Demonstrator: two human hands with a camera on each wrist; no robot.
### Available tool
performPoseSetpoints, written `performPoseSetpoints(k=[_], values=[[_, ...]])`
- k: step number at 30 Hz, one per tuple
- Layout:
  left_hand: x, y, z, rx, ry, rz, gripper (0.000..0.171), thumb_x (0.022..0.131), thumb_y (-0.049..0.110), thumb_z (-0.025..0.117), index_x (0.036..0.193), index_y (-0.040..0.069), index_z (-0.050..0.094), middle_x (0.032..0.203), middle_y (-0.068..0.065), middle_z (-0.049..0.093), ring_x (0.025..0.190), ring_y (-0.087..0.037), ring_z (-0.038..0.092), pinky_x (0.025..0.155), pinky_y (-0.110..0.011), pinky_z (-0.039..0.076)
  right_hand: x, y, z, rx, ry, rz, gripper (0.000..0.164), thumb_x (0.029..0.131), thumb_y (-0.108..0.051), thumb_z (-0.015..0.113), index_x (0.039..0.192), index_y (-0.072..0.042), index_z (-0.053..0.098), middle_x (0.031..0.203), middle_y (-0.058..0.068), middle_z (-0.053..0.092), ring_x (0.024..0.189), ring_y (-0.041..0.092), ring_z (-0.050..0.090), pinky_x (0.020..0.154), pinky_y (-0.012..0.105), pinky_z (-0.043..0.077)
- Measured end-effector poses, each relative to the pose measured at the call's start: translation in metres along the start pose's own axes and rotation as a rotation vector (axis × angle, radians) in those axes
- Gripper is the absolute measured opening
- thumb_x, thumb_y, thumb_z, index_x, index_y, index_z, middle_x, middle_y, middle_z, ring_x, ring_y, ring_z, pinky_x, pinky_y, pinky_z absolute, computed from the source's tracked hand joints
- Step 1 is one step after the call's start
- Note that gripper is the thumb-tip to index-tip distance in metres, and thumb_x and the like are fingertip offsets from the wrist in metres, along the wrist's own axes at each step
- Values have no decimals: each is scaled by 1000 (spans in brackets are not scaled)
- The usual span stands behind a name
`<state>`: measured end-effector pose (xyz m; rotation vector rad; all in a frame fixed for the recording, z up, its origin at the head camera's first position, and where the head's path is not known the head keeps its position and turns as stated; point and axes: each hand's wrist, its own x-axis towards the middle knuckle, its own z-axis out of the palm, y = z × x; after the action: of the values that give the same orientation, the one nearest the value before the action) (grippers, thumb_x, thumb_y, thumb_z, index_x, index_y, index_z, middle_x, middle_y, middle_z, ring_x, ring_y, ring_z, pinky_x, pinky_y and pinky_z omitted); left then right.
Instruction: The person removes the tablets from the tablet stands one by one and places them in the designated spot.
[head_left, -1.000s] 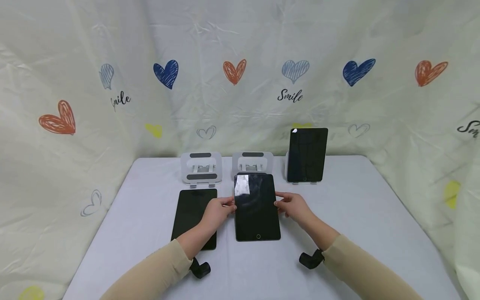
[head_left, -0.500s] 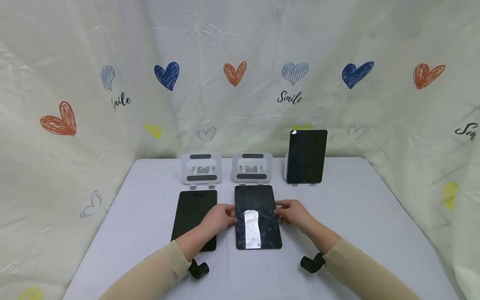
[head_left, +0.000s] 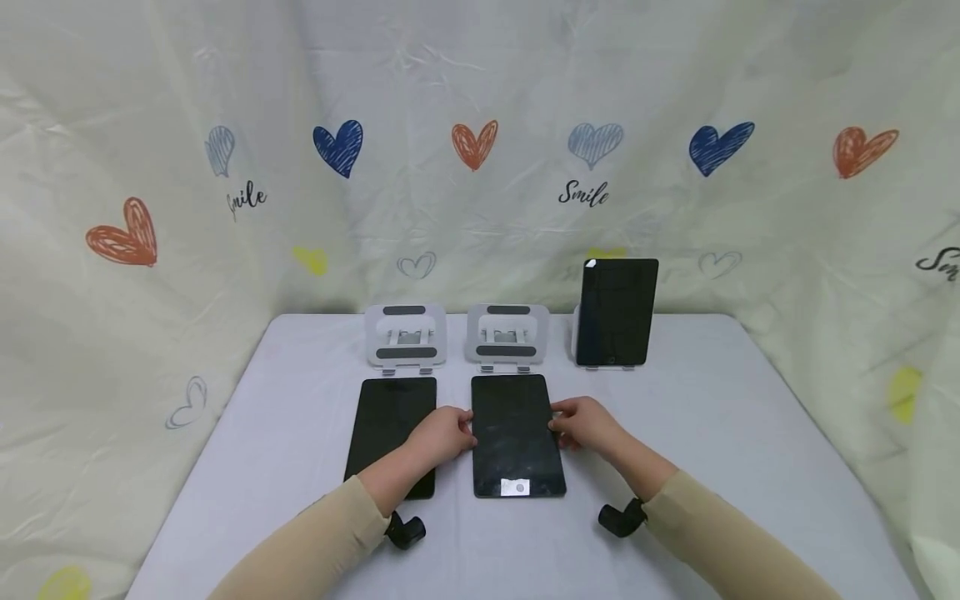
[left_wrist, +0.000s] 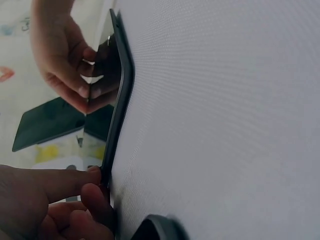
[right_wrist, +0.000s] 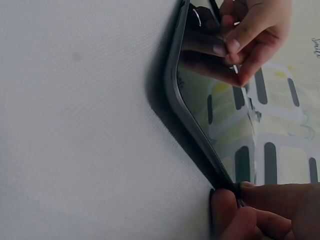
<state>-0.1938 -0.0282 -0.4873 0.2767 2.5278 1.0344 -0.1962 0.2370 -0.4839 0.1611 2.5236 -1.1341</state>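
Observation:
A black tablet [head_left: 516, 437] with a round home button lies screen up in the middle, close over the white table. My left hand [head_left: 442, 436] pinches its left edge, thumb on top. On the opposite edge, the thumb and fingers of my right hand [head_left: 588, 425] grip it. The right wrist view shows a shadow under the tablet's edge [right_wrist: 192, 122], with fingertips tucked below it. Just beyond its top edge stands a white tablet stand [head_left: 507, 352] with dark pads. A second black tablet [head_left: 386, 417] lies to the left, partly hidden by my left forearm.
Behind the left tablet is another white stand [head_left: 405, 353]. At the back right, a third tablet [head_left: 617, 312] leans upright on its stand. A white curtain [head_left: 525, 225] printed with hearts hangs behind the table [head_left: 675, 392]. Black wrist cameras [head_left: 621, 520] sit under both forearms.
Both hands have brought the middle tablet down and toward me, away from the middle stand, whose lower pad now shows. In the last half second it has tilted slightly; the bright reflection shifted.

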Motion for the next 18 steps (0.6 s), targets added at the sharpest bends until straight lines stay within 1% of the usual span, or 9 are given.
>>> performPoseSetpoints(k=[5, 8, 12, 14, 18], values=[[1, 0, 1, 18, 15, -10, 49, 88, 11, 73, 134, 0, 61, 63, -3, 57, 53, -17, 47, 50, -28, 36, 2, -6, -2, -92, -2, 8, 39, 92, -10, 68, 129, 2, 63, 80, 6, 66, 60, 17, 61, 55, 29, 51], [1, 1, 3, 35, 33, -5, 49, 88, 12, 73, 133, -1, 61, 63, -2, 57, 54, -17, 48, 51, -29, 36, 4, -6, -2, -130, 9, 8, 37, 91, -11, 70, 126, 1, 65, 80, 5, 65, 60, 17, 61, 56, 29, 50], [1, 1, 6, 65, 51, 5, 48, 89, 13, 72, 134, -1, 60, 64, 0, 58, 59, -18, 48, 52, -29, 36, 5, -6, -2, -154, 22, 10, 35, 90, -12, 71, 123, -1, 65, 82, 6, 64, 61, 18, 60, 56, 28, 49], [1, 1, 7, 78, 53, 1, 48, 90, 14, 71, 135, 0, 60, 64, 0, 58, 60, -17, 49, 52, -29, 36, 6, -8, -2, -152, 27, 18, 34, 90, -12, 72, 122, 0, 65, 82, 7, 63, 63, 18, 60, 57, 28, 49], [-1, 3, 5, 74, 45, -15, 48, 90, 14, 71, 135, 0, 59, 64, 0, 58, 60, -18, 49, 52, -29, 37, 3, -10, 0, -145, 25, 26, 35, 91, -13, 72, 122, 0, 64, 83, 7, 62, 64, 19, 60, 58, 28, 49]])
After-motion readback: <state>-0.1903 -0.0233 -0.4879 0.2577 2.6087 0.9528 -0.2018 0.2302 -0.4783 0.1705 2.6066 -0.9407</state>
